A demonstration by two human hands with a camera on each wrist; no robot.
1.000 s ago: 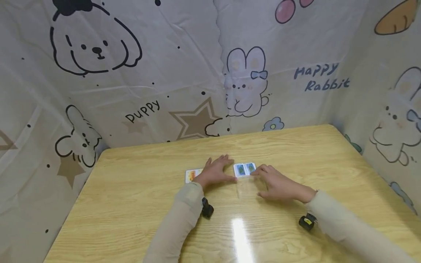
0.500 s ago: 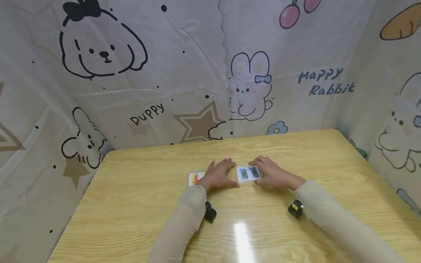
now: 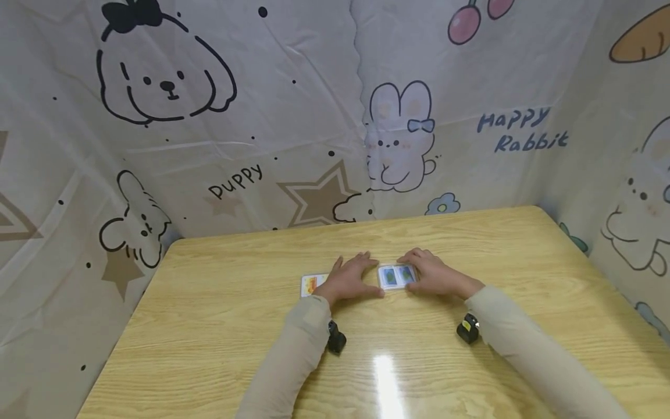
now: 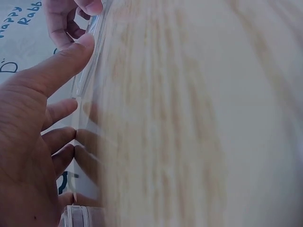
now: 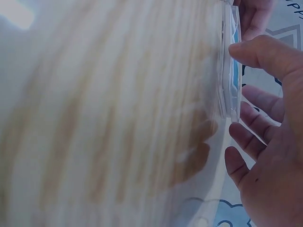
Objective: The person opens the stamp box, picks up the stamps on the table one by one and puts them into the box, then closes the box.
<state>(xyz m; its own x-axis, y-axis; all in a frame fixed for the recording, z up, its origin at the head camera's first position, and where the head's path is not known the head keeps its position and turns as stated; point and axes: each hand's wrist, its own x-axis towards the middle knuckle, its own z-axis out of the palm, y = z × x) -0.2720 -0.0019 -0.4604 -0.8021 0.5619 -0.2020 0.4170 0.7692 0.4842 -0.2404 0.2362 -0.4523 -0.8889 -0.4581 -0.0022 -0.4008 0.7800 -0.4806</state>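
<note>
On the table lies a flat clear plastic case (image 3: 396, 277) with two small blue-and-green pictures showing. My right hand (image 3: 436, 274) grips its right end, the thumb at the near edge and fingers at the far side. In the right wrist view, that thumb presses the edge of the case (image 5: 230, 75). My left hand (image 3: 348, 279) is spread at the case's left end, its thumb tip (image 4: 85, 41) against or very close to the near left corner. Its other fingers reach down toward the tabletop. A second case (image 3: 311, 283), with an orange picture, is partly hidden behind my left hand.
The wood-grain table (image 3: 220, 326) reaches back to a cloth wall (image 3: 303, 116) printed with cartoon animals. More cloth stands at the left and right. A black camera (image 3: 337, 338) is worn on the left wrist, another black camera (image 3: 468, 329) on the right.
The clear flap spread in front of the case one second ago now lies over it. My right hand has moved up to the case's right end. The left hand stays nearly still.
</note>
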